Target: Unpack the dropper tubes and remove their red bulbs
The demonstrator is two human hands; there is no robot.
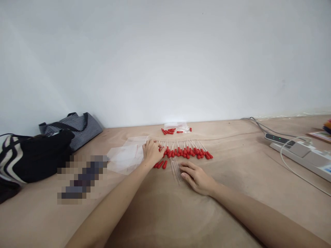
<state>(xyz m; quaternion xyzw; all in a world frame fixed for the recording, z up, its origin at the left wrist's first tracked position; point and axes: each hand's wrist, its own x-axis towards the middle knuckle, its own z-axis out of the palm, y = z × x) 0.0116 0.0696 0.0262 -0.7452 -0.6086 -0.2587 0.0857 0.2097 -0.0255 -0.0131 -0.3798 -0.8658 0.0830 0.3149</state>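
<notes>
A row of glass droppers with red rubber bulbs (184,151) lies side by side, thin tubes pointing toward the wall. At the row's left end, my left hand (152,151) has its fingers bent down and drawn together beside the nearest bulbs; whatever is between the fingertips is hidden. Several loose red bulbs (160,164) lie just below that hand. My right hand (196,177) rests on the table with thumb and fingers apart, its fingertips beside a bundle of bare glass tubes (175,170).
More red bulbs (169,131) and a clear plastic bag (178,126) lie near the wall. Flat clear bags (122,158) spread to the left. Beyond them are a striped bag (80,129) and a black bag (46,155). A power strip (302,156) with cables lies right.
</notes>
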